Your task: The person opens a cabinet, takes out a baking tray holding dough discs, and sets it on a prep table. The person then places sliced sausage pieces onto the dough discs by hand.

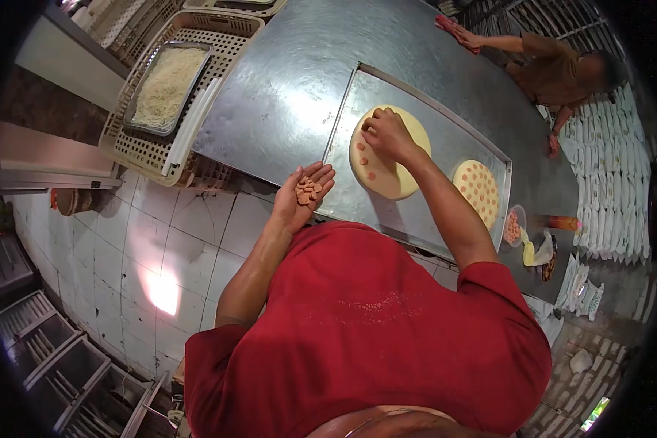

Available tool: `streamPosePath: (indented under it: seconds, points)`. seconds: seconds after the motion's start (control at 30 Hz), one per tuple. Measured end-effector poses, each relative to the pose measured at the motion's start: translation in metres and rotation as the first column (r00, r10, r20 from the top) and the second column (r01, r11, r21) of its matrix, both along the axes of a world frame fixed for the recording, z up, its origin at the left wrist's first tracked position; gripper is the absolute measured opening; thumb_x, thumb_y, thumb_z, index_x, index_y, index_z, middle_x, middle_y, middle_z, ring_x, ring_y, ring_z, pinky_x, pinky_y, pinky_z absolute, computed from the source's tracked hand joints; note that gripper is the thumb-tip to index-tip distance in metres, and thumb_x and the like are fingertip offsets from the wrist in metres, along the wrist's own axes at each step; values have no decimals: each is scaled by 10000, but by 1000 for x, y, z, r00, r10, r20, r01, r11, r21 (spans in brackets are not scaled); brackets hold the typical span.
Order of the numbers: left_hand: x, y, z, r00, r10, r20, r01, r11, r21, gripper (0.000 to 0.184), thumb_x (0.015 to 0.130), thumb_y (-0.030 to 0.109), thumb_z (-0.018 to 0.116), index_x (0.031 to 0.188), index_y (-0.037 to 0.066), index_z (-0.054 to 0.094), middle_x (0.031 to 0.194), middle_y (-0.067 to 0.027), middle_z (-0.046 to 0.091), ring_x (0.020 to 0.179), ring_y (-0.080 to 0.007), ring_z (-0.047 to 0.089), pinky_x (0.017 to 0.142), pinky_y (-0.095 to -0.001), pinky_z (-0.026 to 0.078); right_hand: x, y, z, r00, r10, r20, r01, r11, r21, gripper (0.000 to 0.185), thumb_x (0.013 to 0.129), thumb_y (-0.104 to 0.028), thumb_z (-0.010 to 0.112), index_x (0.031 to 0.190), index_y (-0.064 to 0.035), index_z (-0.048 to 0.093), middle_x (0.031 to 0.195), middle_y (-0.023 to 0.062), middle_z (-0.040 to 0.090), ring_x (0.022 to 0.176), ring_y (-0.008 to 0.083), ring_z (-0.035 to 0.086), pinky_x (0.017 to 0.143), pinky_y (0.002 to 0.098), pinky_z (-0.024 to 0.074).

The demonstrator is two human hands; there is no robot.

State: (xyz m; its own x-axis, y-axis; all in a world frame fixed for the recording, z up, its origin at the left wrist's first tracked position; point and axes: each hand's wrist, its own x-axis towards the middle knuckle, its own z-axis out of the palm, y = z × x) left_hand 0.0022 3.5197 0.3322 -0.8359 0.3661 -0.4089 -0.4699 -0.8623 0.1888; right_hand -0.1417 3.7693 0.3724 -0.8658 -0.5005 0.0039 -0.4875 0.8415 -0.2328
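Note:
My left hand [288,212], palm up, holds a small heap of orange-brown sausage slices [308,190] by the front edge of a metal tray [434,102]. Over a large round of pale yellow dough [398,182], my right hand [387,135] has its fingers pinched together; whatever is between the fingertips is hidden. Several round slices lie in a line on the left part of this dough. To the right in the same tray sits a smaller dough round [477,191], dotted all over with slices.
A plastic bowl of slices [515,225] stands right of the tray on the steel table [292,80]. Across the table, a co-worker [555,73] holds a red cloth [458,34]. At left, a crate [226,36] bears a pan of pale shreds [169,87]. White packets [606,168] are stacked at right.

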Motion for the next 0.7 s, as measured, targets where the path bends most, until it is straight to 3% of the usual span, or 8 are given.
streamPosePath:
  seconds: [0.2, 0.33, 0.43, 0.53, 0.7]
  points:
    - [0, -1, -1, 1000, 11, 6, -11, 1000, 13, 483, 1074, 288, 349, 1354, -95, 438, 1418, -271, 469, 1351, -364, 451, 1135, -432, 421, -2, -1, -6, 1000, 8, -7, -8, 1000, -14, 169, 829, -211, 670, 884, -57, 716, 959, 125, 625, 955, 301, 563, 876, 413, 460]
    - [1, -2, -1, 1000, -4, -21, 4, 1000, 13, 493, 1077, 310, 338, 1358, -81, 444, 1418, -252, 477, 1356, -350, 447, 1139, -423, 414, 9, -18, 8, 996, -52, 79, 66, 979, -192, 183, 829, -215, 683, 918, -60, 721, 932, 123, 612, 944, 289, 562, 857, 411, 462]
    - [0, 1, -4, 1000, -4, -2, 4, 1000, 26, 476, 1077, 332, 345, 1311, -57, 490, 1335, -216, 550, 1259, -311, 538, 1075, -399, 466, 35, -52, 23, 945, 279, 172, -181, 882, -435, 171, 811, -205, 685, 936, -96, 728, 911, 116, 622, 922, 317, 571, 813, 424, 472]
    - [0, 3, -12, 1000, -21, -9, 21, 1000, 22, 460, 1076, 355, 352, 1262, -26, 532, 1246, -172, 607, 1164, -267, 602, 1013, -372, 504, 63, -80, 27, 886, 359, 292, -166, 836, -524, 187, 796, -212, 696, 940, -100, 740, 881, 118, 606, 897, 320, 560, 806, 427, 468]
    - [1, 3, -23, 999, -49, -4, 49, 998, -36, 435, 1076, 387, 355, 1187, 29, 575, 1099, -91, 654, 1017, -191, 648, 914, -328, 535, 73, -92, 23, 891, 363, 273, -222, 873, -435, 188, 793, -213, 691, 923, -85, 736, 879, 120, 597, 899, 321, 553, 803, 428, 466]
